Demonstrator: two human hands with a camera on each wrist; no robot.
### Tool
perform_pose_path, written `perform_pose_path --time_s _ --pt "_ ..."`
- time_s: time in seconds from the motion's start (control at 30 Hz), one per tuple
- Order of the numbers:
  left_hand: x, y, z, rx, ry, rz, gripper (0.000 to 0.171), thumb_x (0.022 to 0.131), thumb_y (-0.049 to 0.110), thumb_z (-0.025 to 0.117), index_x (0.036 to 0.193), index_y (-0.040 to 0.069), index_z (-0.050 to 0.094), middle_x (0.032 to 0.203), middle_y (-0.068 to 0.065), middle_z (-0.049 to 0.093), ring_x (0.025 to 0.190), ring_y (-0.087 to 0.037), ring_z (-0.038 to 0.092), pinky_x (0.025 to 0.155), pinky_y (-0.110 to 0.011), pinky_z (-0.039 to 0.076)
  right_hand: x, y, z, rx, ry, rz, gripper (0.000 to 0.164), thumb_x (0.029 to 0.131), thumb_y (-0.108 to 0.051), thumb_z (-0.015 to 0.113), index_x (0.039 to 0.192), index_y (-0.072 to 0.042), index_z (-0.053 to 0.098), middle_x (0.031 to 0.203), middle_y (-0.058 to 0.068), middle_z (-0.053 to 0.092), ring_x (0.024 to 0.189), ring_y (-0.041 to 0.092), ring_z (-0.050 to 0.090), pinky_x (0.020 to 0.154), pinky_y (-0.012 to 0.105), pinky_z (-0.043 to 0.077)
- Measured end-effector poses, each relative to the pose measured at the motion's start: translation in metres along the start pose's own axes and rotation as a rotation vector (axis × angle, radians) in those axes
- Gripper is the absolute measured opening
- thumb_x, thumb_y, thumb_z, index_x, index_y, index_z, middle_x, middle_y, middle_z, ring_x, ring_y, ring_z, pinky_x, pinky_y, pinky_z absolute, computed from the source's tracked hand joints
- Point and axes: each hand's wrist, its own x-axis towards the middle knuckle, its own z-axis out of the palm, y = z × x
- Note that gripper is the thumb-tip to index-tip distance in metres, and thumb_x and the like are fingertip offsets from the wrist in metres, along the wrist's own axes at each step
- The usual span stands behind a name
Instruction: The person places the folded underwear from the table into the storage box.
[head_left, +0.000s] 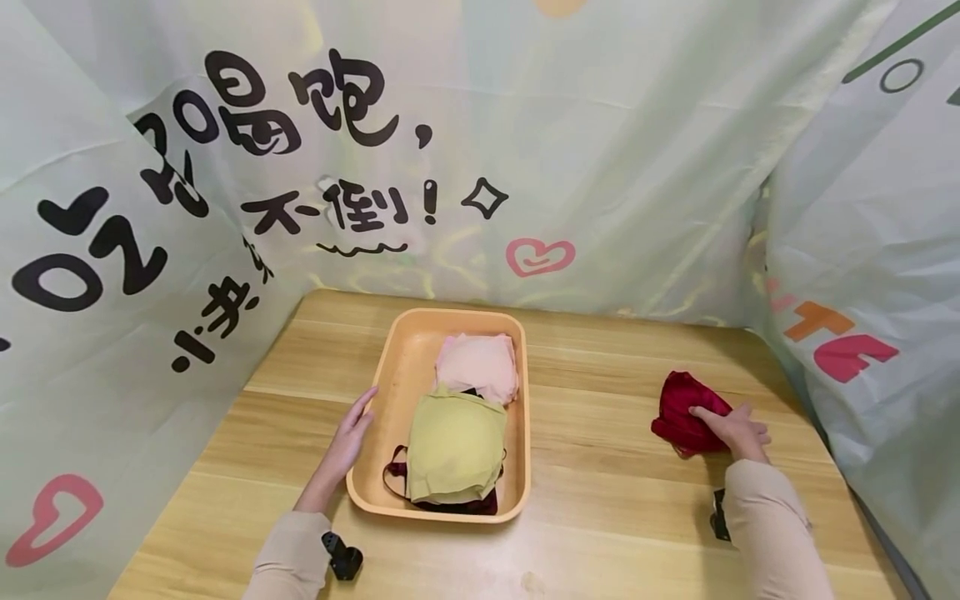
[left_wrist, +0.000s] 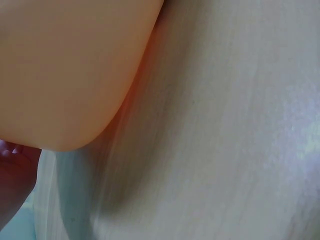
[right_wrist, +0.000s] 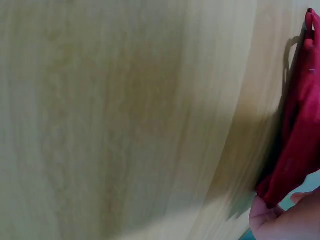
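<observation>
My left hand (head_left: pixel 347 443) lies along the left wall of an orange plastic tray (head_left: pixel 390 358), fingers extended at its rim. In the left wrist view, part of the hand (left_wrist: pixel 17 175) shows beside the tray's lower edge. On the right of the table, my right hand (head_left: pixel 738 432) pinches a folded dark red bra (head_left: pixel 684 412), thumb over its top. The right wrist view shows fingertips at the red fabric's lower corner, with the bra (right_wrist: pixel 302 125) raised at an angle and a thin strap's shadow beside it. Some fingers are hidden beneath the fabric.
In the tray, a folded yellow bra (head_left: pixel 457 446) lies over a dark burgundy one (head_left: pixel 483 503) with thin straps. A folded pink bra (head_left: pixel 480 367) sits behind them. Printed curtains (head_left: pixel 637 167) hang around the wooden table (head_left: pixel 592 517) at the back and sides.
</observation>
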Motion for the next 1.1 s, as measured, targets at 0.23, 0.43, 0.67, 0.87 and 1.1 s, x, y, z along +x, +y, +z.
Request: perform_pose_path --time_s 0.23,0.43,0.67,0.87,1.1 --pt "-0.003 0.010 0.001 0.005 -0.014 -0.012 0.044 0.099 0.007 0.029 0.141 -0.004 0.023 0.148 -0.026 0.013 0.136 -0.041 0.007 0.109 -0.055 0.008 0.001 0.003 0.011 0.306 0.019 -0.072 0.092 0.086 -0.035 0.051 0.135 0.018 -0.005 0.136 0.043 0.012 0.127 0.049 0.016 0.108 0.052 0.017" --pt "-0.006 0.018 0.000 -0.007 -0.022 -0.026 0.043 0.099 0.003 0.029 0.140 -0.008 0.022 0.147 -0.029 0.013 0.135 -0.043 0.007 0.109 -0.056 0.008 -0.005 0.001 0.017 0.503 0.084 -0.156 0.084 0.089 -0.028 0.052 0.143 0.004 -0.003 0.147 0.031 0.007 0.133 0.041 0.014 0.111 0.046 0.015" --pt "-0.001 0.002 -0.001 0.001 -0.016 -0.009 0.044 0.100 0.008 0.029 0.142 -0.003 0.022 0.148 -0.024 0.014 0.137 -0.039 0.007 0.110 -0.053 0.008 -0.014 0.002 0.016 0.703 0.075 -0.140 0.077 0.090 -0.023 0.052 0.147 -0.016 0.000 0.153 0.011 -0.004 0.138 0.025 0.001 0.113 0.035 0.006" --pt "-0.002 0.000 -0.001 0.006 -0.011 0.011 0.044 0.100 0.010 0.029 0.142 -0.002 0.023 0.148 -0.025 0.015 0.137 -0.039 0.007 0.110 -0.053 0.008 -0.023 -0.002 0.013 0.830 0.034 -0.106 0.076 0.089 -0.024 0.056 0.147 -0.028 0.007 0.154 0.002 0.000 0.135 0.013 0.013 0.102 0.012 0.025" --pt "-0.001 0.002 0.000 0.010 -0.017 0.004 0.044 0.100 0.009 0.028 0.142 -0.003 0.021 0.148 -0.025 0.012 0.136 -0.041 0.006 0.109 -0.055 0.007 -0.025 -0.010 0.014 1.049 -0.021 -0.172 0.081 0.085 -0.017 0.063 0.146 -0.035 0.013 0.148 -0.001 0.018 0.093 -0.005 0.047 0.070 0.007 0.046"
